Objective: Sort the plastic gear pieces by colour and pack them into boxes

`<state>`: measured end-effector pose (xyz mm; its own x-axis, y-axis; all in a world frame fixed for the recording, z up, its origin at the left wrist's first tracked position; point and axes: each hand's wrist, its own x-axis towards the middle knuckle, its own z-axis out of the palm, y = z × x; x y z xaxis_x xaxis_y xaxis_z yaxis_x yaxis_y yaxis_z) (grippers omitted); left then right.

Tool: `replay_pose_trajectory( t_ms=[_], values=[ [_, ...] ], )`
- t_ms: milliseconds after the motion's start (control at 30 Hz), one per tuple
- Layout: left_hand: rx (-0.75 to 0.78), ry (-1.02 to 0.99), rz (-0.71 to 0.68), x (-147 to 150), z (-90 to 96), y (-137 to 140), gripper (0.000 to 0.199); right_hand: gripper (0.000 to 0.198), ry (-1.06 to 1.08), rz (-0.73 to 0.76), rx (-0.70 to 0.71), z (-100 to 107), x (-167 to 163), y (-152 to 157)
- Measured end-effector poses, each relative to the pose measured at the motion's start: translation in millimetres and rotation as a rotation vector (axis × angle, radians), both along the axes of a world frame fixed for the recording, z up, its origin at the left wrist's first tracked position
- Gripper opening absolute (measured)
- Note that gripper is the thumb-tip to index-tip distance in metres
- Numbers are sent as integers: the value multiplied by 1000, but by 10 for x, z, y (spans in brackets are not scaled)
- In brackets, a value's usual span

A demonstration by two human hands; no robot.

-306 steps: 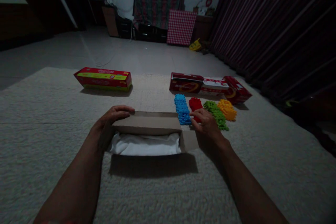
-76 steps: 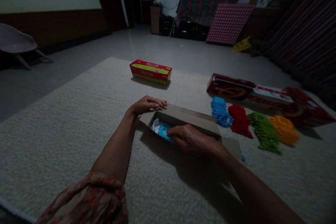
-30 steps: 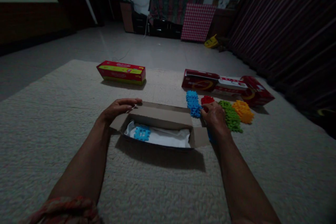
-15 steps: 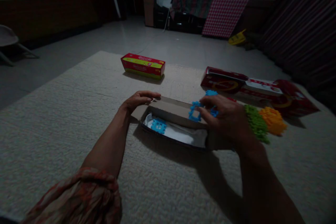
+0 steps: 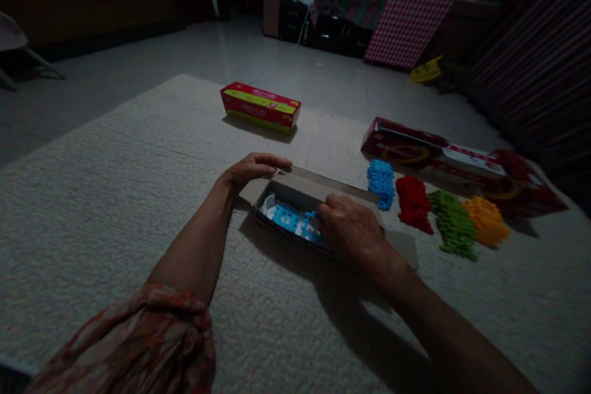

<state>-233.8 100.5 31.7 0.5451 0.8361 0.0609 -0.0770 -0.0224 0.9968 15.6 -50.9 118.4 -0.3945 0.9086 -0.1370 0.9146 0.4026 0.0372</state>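
An open cardboard box (image 5: 318, 188) with a grey-brown inside lies on the mat in front of me. My left hand (image 5: 253, 169) grips its far left corner, thumb and fingers at the raised flap. Inside, on a white lining, lies a blue interlocking plastic piece (image 5: 285, 215). My right hand (image 5: 353, 231) reaches into the right part of the box, fingers closed on another blue piece (image 5: 311, 221), which they partly cover. To the right of the box sit piles of similar pieces: blue (image 5: 381, 183), red (image 5: 413, 202), green (image 5: 452, 225) and yellow-orange (image 5: 486, 221).
A red and yellow box (image 5: 261, 108) stands at the mat's far side. Dark red boxes (image 5: 410, 144) lie behind the piles on the right. The pale textured mat (image 5: 115, 154) covers the tiled floor here. A chair (image 5: 18, 43) stands at far left.
My right hand has moved left and down into the box with the blue piece. The blue and red piles have come into fuller view. My left hand keeps its hold on the box corner.
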Motion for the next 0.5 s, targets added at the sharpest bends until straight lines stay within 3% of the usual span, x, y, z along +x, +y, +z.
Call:
replay_pose_trajectory(
  t_ms=[233,500],
  values=[
    [-5,42,-4,-12,24,-11,38,33,-139,-10,-183,105,-110,23],
    [-10,75,-24,-21,41,1,41,34,-170,-3,-226,73,-148,83]
  ],
)
